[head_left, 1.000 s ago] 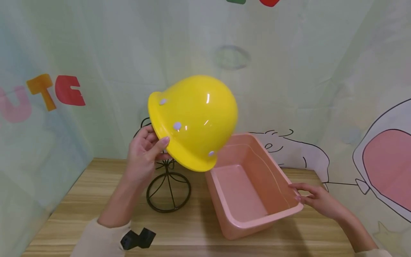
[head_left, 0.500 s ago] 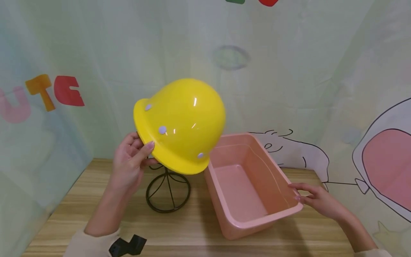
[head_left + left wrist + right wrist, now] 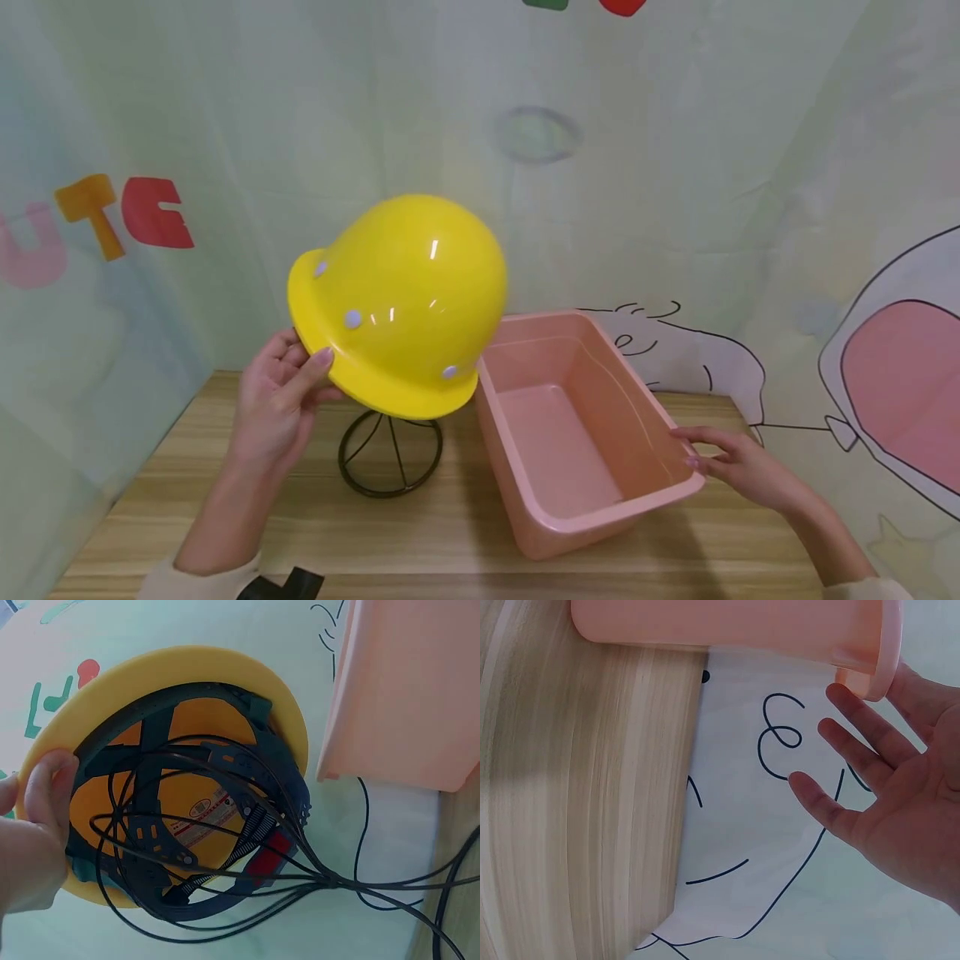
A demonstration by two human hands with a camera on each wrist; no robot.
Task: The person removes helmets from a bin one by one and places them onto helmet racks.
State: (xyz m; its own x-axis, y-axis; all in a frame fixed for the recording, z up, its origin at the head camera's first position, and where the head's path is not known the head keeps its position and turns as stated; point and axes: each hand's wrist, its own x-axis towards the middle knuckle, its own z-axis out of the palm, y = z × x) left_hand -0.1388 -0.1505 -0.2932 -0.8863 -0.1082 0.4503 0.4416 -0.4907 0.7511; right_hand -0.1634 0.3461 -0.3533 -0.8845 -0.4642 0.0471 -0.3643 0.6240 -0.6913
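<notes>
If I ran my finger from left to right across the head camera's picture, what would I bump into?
Pink letter U, orange letter T, red letter, left hand, yellow helmet, pink bin, right hand, pink oval printed on the backdrop.

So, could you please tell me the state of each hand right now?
Left hand: holding the yellow hard hat by its brim.
Right hand: open, touching the rim of the pink bin.
</notes>
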